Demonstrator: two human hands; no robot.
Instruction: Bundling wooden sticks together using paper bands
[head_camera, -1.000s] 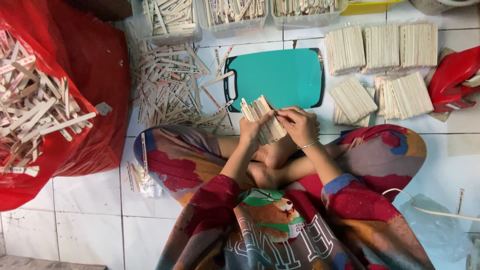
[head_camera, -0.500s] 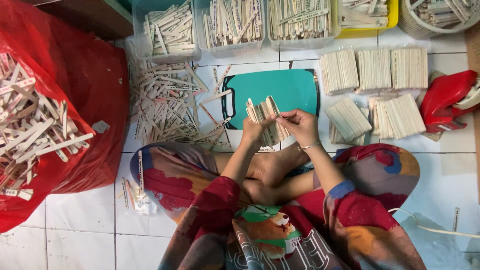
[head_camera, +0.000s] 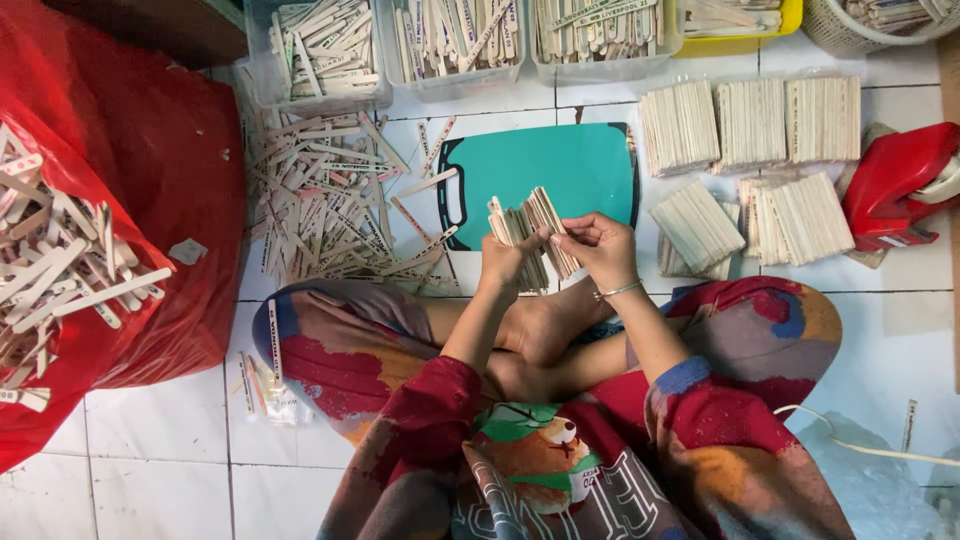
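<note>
I sit cross-legged on a white tiled floor. My left hand (head_camera: 503, 262) grips a fanned bundle of flat wooden sticks (head_camera: 533, 226) from below. My right hand (head_camera: 603, 246) pinches the right side of the same bundle with its fingertips. The bundle hovers over the near edge of a teal cutting board (head_camera: 560, 165) lying on the floor in front of my feet.
A loose pile of sticks (head_camera: 325, 205) lies left of the board. A red sack (head_camera: 110, 240) full of sticks sits at far left. Neat stick bundles (head_camera: 750, 120) lie at right by a red tool (head_camera: 895, 180). Clear tubs (head_camera: 455, 40) line the back.
The camera view has tilted downward, showing more of the tubs at the back. Both hands still hold the bundle, now fanned a little wider over the board's near edge.
</note>
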